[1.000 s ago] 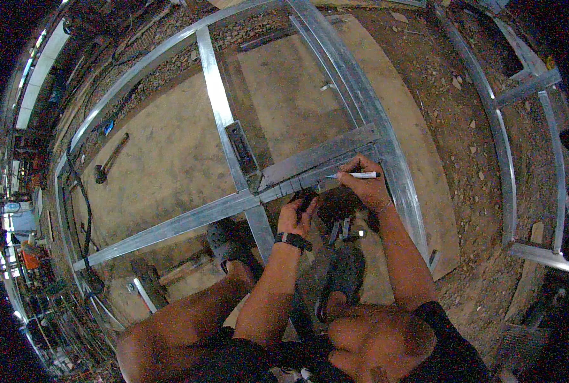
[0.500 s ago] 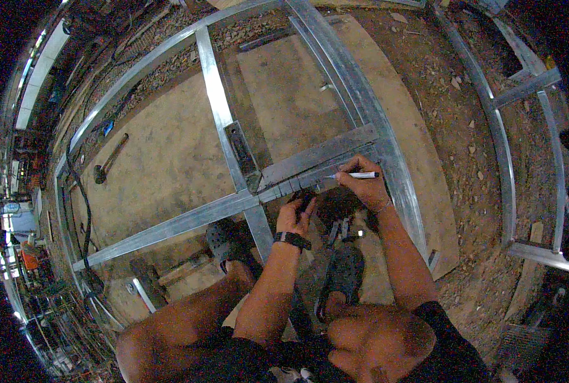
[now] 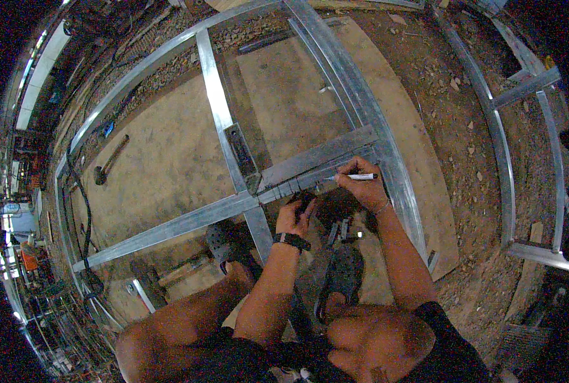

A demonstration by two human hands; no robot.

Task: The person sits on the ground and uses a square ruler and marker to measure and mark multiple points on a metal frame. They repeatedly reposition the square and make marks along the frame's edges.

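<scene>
Right of centre, the right hand (image 3: 364, 189) pinches a marker (image 3: 364, 177), likely light, stiff, best held near its tip; left hand's (image 3: 291, 218) grip: cannot tell.

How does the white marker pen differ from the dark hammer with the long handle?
The slim white marker pen is gripped in the right hand; the dark hammer with the long handle lies untouched on the tan board. The marker is one straight stick, while the hammer has a thicker head at one end. Both are elongated.
</scene>
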